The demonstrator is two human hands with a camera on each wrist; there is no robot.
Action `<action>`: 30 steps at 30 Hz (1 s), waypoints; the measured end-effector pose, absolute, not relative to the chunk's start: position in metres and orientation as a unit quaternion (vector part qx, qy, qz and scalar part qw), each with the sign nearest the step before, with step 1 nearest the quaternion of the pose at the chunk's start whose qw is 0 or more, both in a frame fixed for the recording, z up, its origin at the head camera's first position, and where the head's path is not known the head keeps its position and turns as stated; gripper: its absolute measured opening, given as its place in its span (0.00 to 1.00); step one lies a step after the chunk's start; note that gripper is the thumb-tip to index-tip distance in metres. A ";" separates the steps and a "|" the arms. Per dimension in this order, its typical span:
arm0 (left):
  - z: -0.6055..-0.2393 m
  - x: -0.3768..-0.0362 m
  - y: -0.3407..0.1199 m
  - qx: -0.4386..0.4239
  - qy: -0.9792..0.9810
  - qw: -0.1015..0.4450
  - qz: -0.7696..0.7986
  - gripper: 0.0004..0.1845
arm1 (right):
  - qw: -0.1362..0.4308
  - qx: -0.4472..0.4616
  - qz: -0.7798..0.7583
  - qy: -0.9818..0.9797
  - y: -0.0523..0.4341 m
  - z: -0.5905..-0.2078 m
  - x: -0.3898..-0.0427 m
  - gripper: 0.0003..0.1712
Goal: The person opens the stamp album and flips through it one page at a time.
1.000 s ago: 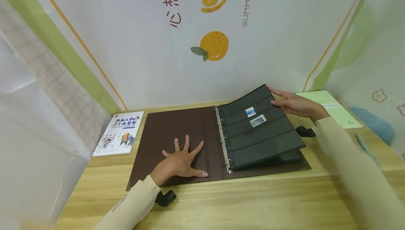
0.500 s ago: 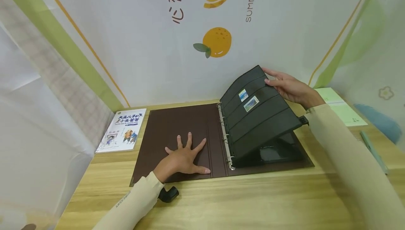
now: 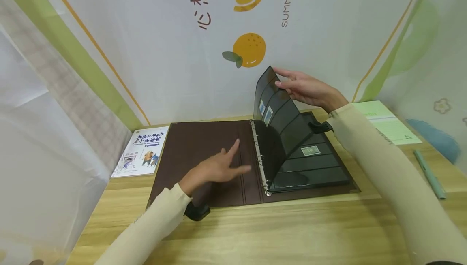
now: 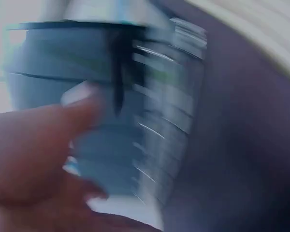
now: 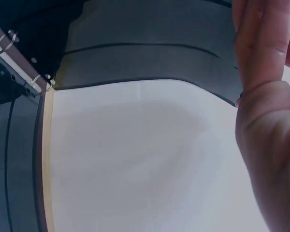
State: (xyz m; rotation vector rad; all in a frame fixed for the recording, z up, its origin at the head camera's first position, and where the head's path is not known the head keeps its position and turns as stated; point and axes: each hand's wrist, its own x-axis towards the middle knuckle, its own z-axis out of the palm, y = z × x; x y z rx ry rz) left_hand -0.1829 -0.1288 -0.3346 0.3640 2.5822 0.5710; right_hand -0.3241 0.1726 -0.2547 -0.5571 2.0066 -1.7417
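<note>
A brown ring binder [image 3: 198, 141] lies spread flat on the wooden table, with its metal rings [image 3: 260, 155] down the middle. My right hand [image 3: 310, 88] pinches the far outer corner of a black stamp page [image 3: 288, 117], which stands raised and curved from the rings. Two small stamps [image 3: 268, 116] sit in that page's strips. Below it, another black page [image 3: 313, 172] lies flat, holding one pale stamp [image 3: 311, 150]. Over the binder's left cover hovers my left hand [image 3: 215, 169], holding nothing, its fingers extended toward the rings; it is blurred in the left wrist view.
To the left of the binder lies a white picture book [image 3: 140, 151]. At the right are a pale green notepad [image 3: 388, 123] and a green pen [image 3: 429, 174]. A white printed curtain [image 3: 175, 74] hangs just behind the table.
My right hand has lifted the page higher and swung it leftward, uncovering the page with the pale stamp. My left hand, earlier pressed flat on the cover, has come up off it.
</note>
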 end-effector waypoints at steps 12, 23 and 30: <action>-0.213 -0.212 -0.043 0.102 0.799 0.279 0.523 0.48 | 0.221 -0.203 -0.597 0.744 0.133 -0.239 -0.321 0.46; -0.208 -0.212 -0.064 0.087 0.842 0.221 0.485 0.36 | 0.190 -0.237 -0.534 0.789 0.141 -0.243 -0.320 0.46; -0.221 -0.204 -0.114 0.083 0.858 0.197 0.468 0.42 | 0.128 -0.238 -0.320 0.908 0.200 -0.291 -0.331 0.42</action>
